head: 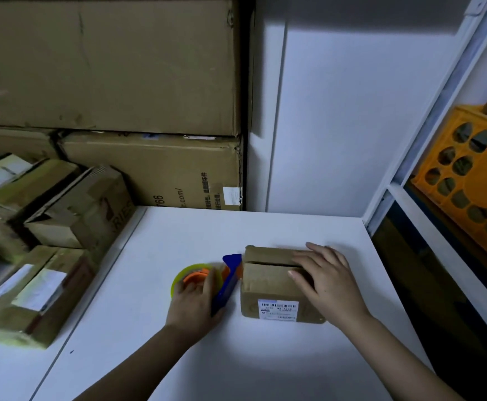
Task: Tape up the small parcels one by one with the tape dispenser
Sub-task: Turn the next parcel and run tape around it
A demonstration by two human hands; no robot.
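White table [265, 357] in a cramped stockroom corner, one parcel up for taping.

Your small parcel [271, 287] sits centre-right of the frame, flap seam not taped yet. Your right hand [327, 280] lies flat on top, fingers spread, probably to keep the flaps down. Your left hand [194, 303] grips the tape dispenser [222, 280], its blue head touching the parcel's left side. More boxes [34, 250] pile up at the left edge.
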